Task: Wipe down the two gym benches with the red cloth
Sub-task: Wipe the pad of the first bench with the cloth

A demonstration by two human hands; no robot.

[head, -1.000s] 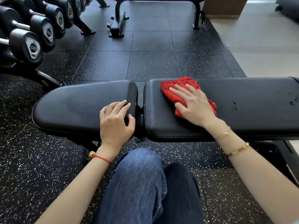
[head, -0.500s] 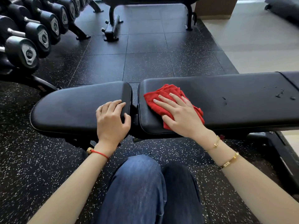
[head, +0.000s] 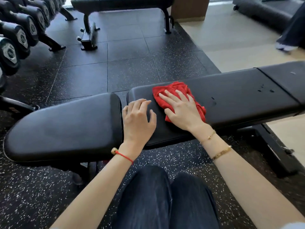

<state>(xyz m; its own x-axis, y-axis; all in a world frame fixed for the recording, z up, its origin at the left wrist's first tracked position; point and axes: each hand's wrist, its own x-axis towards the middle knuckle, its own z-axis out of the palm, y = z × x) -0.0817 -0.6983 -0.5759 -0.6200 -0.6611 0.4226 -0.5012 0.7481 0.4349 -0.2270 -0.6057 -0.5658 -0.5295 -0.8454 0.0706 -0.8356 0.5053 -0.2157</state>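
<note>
On the near gym bench [head: 231,100], the right hand [head: 183,111] presses flat-fingered on the soft, bunched red cloth [head: 173,90], best palmed centrally, while the left hand [head: 137,119] rests relaxed alongside.

Your crumpled red cloth [head: 173,91] lies bunched on the near black padded bench [head: 231,103], at the left end of its long back pad, a few water droplets beading to its right. The second black flat bench [head: 122,2] stands far off, beyond the floor tiles.
</note>
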